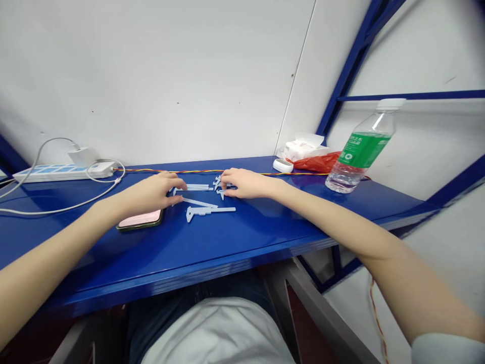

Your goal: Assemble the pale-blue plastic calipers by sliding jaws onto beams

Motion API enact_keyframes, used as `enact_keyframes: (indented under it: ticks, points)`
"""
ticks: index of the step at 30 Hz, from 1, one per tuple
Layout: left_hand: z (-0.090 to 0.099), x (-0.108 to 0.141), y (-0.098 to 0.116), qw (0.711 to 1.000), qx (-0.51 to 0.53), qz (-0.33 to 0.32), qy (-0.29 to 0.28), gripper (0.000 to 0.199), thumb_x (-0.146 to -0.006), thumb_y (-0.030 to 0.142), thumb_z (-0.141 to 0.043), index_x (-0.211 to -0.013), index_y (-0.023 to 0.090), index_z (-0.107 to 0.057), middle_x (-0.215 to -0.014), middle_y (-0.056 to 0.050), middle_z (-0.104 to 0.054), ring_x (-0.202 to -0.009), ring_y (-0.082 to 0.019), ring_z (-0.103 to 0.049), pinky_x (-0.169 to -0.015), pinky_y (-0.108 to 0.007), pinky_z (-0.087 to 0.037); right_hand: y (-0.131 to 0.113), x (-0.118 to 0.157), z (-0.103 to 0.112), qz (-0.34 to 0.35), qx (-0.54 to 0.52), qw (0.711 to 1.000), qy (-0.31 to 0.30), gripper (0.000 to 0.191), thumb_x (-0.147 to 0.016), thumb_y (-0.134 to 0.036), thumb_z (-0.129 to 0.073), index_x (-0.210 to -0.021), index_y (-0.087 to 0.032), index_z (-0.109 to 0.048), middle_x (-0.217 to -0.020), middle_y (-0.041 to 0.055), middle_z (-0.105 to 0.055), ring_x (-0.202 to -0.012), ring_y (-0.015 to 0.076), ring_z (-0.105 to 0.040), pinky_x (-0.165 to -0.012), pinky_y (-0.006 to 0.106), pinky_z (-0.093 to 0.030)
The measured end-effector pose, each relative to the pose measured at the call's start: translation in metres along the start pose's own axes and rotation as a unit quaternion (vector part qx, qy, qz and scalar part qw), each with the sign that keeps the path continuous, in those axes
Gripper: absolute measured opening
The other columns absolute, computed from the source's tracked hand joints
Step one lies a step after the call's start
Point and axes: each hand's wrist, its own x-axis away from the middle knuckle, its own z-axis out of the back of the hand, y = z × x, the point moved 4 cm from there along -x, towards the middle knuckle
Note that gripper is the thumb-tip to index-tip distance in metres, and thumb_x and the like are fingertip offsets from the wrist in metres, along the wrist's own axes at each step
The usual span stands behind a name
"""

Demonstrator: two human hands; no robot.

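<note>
Several pale plastic calipers lie on the blue table. One whole caliper (212, 211) rests nearest the front, its jaws to the left. My left hand (157, 192) is over the jaw ends of the left group, thumb and fingers curved around a caliper (200, 202) whose bar points right. Behind it lie more caliper bars (199, 187). To the right, my right hand (244, 184) bends its fingers over a second cluster of calipers (222, 193), thumb and fingertips at their bars. The fingers partly cover both groups.
A phone (140, 220) lies under my left wrist. At the back left are a power strip (56, 173) and white cables. On the right stand a water bottle (359, 149), a red bag (318, 163), a tissue pack (303, 147) and a small white device (283, 165).
</note>
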Motion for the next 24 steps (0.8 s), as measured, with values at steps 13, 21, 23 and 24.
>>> enact_keyframes:
  ticks: [13,21,23,24]
  points:
    - [-0.001,0.000,0.020,0.996,-0.014,0.050,-0.074,0.020,-0.079,0.031,-0.045,-0.078,0.022,-0.063,-0.092,-0.004,-0.064,-0.089,-0.021,-0.058,-0.075,-0.030,-0.044,0.003,0.000,-0.003,-0.004,-0.001,1.000,0.010,0.018,-0.087,-0.029,-0.050,-0.092,-0.018,-0.063,-0.101,0.0101,-0.060,-0.094,0.0238,-0.053,-0.078,0.035,-0.040]
    - [-0.002,0.000,0.022,0.995,-0.070,0.050,-0.057,0.016,-0.079,0.032,-0.045,-0.081,0.020,-0.056,-0.088,-0.006,-0.064,-0.086,-0.021,-0.058,-0.074,-0.031,-0.044,0.002,-0.001,-0.003,0.017,0.001,1.000,0.020,0.017,-0.087,-0.027,-0.050,-0.089,-0.016,-0.063,-0.105,0.0108,-0.061,-0.096,0.0238,-0.054,-0.081,0.036,-0.042]
    - [-0.003,0.000,0.020,0.996,-0.067,0.052,-0.042,0.016,-0.081,0.032,-0.044,-0.083,0.021,-0.055,-0.085,-0.005,-0.063,-0.081,-0.020,-0.059,-0.071,-0.030,-0.044,0.002,-0.001,-0.003,0.022,-0.001,0.999,0.027,0.017,-0.087,-0.027,-0.050,-0.088,-0.016,-0.063,-0.108,0.0110,-0.061,-0.098,0.0238,-0.055,-0.083,0.037,-0.042]
    - [-0.004,-0.001,0.019,0.996,-0.065,0.051,-0.036,0.017,-0.083,0.033,-0.043,-0.084,0.022,-0.055,-0.084,-0.005,-0.063,-0.079,-0.020,-0.059,-0.070,-0.030,-0.045,0.002,-0.001,-0.004,0.025,-0.002,0.999,0.030,0.017,-0.087,-0.027,-0.050,-0.088,-0.016,-0.063,-0.108,0.0112,-0.061,-0.099,0.0238,-0.055,-0.083,0.037,-0.042]
